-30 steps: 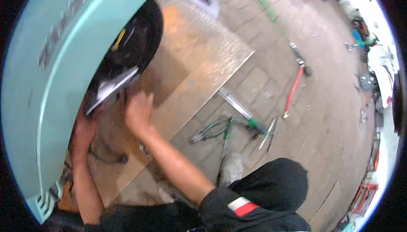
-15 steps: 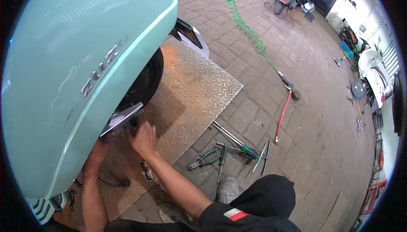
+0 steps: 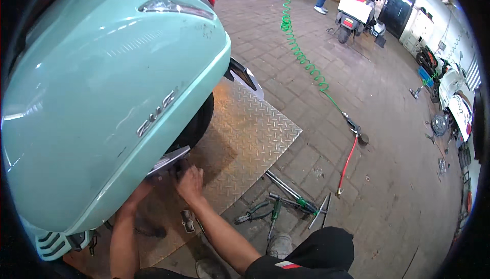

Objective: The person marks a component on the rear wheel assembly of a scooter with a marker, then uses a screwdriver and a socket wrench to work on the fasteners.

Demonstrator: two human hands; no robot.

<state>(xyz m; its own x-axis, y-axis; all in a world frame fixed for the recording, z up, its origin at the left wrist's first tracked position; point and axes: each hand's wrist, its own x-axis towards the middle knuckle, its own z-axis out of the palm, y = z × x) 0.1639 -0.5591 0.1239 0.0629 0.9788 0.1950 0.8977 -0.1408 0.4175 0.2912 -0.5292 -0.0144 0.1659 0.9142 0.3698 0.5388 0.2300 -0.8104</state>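
Observation:
A mint-green scooter (image 3: pixel 107 105) fills the left side, its black rear wheel (image 3: pixel 198 126) showing below the body panel. Beside the wheel a silver metal part (image 3: pixel 171 160) slants out from under the panel. My right hand (image 3: pixel 190 183) is at the outer end of this part, fingers curled in against its underside. Whatever those fingers grip is hidden. My left hand (image 3: pixel 140 192) reaches up under the panel's edge to the part's near end, and its fingers are out of sight. A small metal bracket-like piece (image 3: pixel 187 221) lies on the plate below my right wrist.
The scooter stands on a diamond-patterned metal plate (image 3: pixel 255 131). Pliers (image 3: pixel 253 212), a green-handled screwdriver (image 3: pixel 275 215) and T-handled tools (image 3: pixel 306 205) lie on the brick floor near my foot. A green coiled hose (image 3: pixel 306 65) runs to an air tool (image 3: pixel 352 123). Other scooters stand farther off.
My view has tilted up, so the scooter and plate sit lower and farther right, and the tail light now shows. Both hands stay at the silver part, with little visible shift.

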